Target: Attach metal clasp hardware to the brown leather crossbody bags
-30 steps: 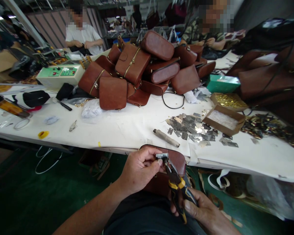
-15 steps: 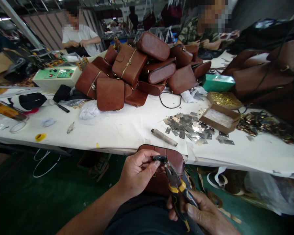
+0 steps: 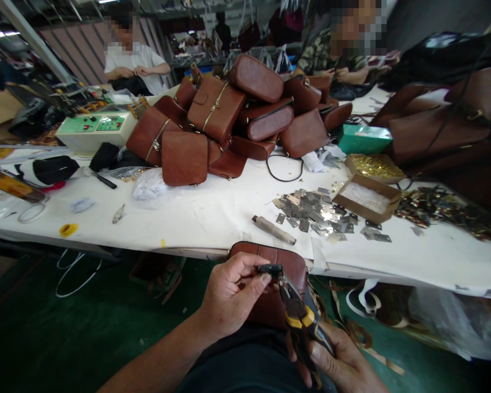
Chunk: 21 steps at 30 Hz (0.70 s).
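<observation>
My left hand (image 3: 231,295) pinches a small dark piece (image 3: 270,268) between thumb and fingers. My right hand (image 3: 331,349) is closed around yellow-and-black pliers (image 3: 298,314), whose jaws meet the right end of that piece. Behind and below the hands, a brown leather bag (image 3: 288,265) leans at the table's front edge, partly hidden by them. On the white table (image 3: 213,218) just beyond it lies a wrapped grey rod (image 3: 275,229), with a heap of flat metal plates (image 3: 311,210) to its right.
Brown bags (image 3: 216,106) are piled at the table's middle back. A cardboard box (image 3: 366,196), a green box (image 3: 365,138) and metal fittings (image 3: 442,210) stand to the right. At left are a control box (image 3: 96,131) and tape roll (image 3: 68,229). Two people sit across the table.
The dark piece and plier jaws have shifted slightly right and down. The plier handles look closer together, and my right hand has moved a little to the right.
</observation>
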{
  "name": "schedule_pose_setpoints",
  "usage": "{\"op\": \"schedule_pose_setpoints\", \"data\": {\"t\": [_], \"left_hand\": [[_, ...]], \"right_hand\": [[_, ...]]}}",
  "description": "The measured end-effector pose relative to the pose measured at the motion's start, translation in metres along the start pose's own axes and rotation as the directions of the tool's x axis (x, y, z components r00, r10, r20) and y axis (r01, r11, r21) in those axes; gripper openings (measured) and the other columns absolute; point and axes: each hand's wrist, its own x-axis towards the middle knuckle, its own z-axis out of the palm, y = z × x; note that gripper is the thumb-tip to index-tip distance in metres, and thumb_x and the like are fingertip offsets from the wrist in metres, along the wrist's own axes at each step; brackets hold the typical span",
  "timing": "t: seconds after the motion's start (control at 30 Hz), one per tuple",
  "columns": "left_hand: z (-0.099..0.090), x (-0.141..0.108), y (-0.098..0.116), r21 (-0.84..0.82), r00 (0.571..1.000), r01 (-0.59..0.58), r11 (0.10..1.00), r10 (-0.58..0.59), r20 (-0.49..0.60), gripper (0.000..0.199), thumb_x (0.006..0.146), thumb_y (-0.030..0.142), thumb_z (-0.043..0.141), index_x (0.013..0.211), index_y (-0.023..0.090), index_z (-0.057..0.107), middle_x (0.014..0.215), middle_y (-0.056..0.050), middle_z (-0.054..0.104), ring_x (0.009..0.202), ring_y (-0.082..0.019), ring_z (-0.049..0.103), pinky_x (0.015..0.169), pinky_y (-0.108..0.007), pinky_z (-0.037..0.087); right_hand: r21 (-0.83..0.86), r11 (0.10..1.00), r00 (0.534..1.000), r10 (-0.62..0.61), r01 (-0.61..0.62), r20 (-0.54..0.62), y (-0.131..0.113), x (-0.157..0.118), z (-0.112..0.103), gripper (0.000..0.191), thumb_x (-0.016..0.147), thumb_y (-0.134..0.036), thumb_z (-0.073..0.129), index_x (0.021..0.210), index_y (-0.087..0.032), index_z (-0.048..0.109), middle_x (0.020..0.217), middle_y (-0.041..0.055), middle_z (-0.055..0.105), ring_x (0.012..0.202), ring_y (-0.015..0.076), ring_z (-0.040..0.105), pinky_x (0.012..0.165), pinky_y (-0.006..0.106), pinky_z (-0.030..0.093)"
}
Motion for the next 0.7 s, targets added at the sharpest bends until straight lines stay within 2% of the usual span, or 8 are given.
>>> {"op": "schedule_pose_setpoints", "data": {"t": [0.23, 0.4, 0.47, 0.53, 0.63, 0.7], "left_hand": [[0.005, -0.002, -0.009, 0.208, 0.965, -0.24, 0.948, 0.256, -0.053, 0.016, 0.096, 0.017, 0.068, 0.112, 0.019, 0.069, 0.1, -0.005, 0.081, 0.093, -0.016, 0.079, 0.084, -0.023, 0.063], [0.006, -0.001, -0.01, 0.248, 0.951, -0.284, 0.926, 0.305, -0.049, 0.021, 0.096, 0.014, 0.068, 0.115, 0.021, 0.069, 0.105, -0.006, 0.081, 0.095, -0.016, 0.079, 0.086, -0.023, 0.062], [0.007, 0.001, -0.009, 0.226, 0.963, -0.239, 0.944, 0.26, -0.068, 0.018, 0.096, 0.017, 0.068, 0.113, 0.02, 0.07, 0.102, -0.005, 0.081, 0.092, -0.016, 0.079, 0.082, -0.023, 0.063], [0.007, 0.004, -0.007, 0.131, 0.983, -0.135, 0.982, 0.149, -0.103, 0.015, 0.095, 0.022, 0.071, 0.11, 0.018, 0.07, 0.097, -0.006, 0.081, 0.085, -0.017, 0.079, 0.076, -0.022, 0.063], [0.005, 0.009, -0.006, -0.081, 0.991, 0.056, 0.995, -0.065, -0.12, 0.024, 0.092, 0.032, 0.076, 0.108, 0.016, 0.068, 0.092, -0.007, 0.081, 0.075, -0.018, 0.079, 0.07, -0.026, 0.065], [0.002, 0.013, -0.005, -0.168, 0.981, 0.15, 0.974, -0.168, -0.1, 0.031, 0.09, 0.036, 0.078, 0.11, 0.014, 0.067, 0.09, -0.008, 0.081, 0.072, -0.018, 0.079, 0.068, -0.027, 0.065]], "right_hand": [[0.185, 0.983, 1.0, -0.02, 0.019, 0.002, 0.006, 0.002, 0.029, 0.066, 0.095, -0.076, 0.049, 0.089, -0.014, 0.068, 0.063, 0.0033, 0.059, 0.055, 0.0127, 0.049, 0.057, 0.027, 0.034], [0.294, 0.956, 1.0, -0.006, 0.0, 0.02, 0.012, 0.005, 0.038, 0.069, 0.092, -0.079, 0.05, 0.09, -0.013, 0.068, 0.065, 0.0042, 0.06, 0.056, 0.0132, 0.052, 0.056, 0.026, 0.035], [0.269, 0.963, 1.0, 0.001, -0.006, 0.018, 0.007, 0.006, 0.035, 0.069, 0.092, -0.079, 0.051, 0.093, -0.013, 0.071, 0.067, 0.0073, 0.065, 0.06, 0.0156, 0.057, 0.06, 0.027, 0.04], [0.231, 0.973, 1.0, 0.018, -0.016, -0.005, 0.0, 0.004, 0.028, 0.065, 0.093, -0.075, 0.054, 0.1, -0.013, 0.073, 0.079, 0.0123, 0.073, 0.071, 0.0206, 0.065, 0.069, 0.031, 0.047], [0.156, 0.987, 0.996, 0.055, -0.044, -0.065, -0.008, -0.009, 0.005, 0.058, 0.092, -0.069, 0.06, 0.113, -0.016, 0.075, 0.103, 0.0162, 0.078, 0.094, 0.0298, 0.072, 0.084, 0.04, 0.053], [0.06, 0.996, 0.989, 0.077, -0.07, -0.127, -0.004, -0.023, -0.015, 0.056, 0.092, -0.067, 0.06, 0.116, -0.019, 0.075, 0.107, 0.0159, 0.078, 0.098, 0.0321, 0.072, 0.085, 0.042, 0.056]]}}
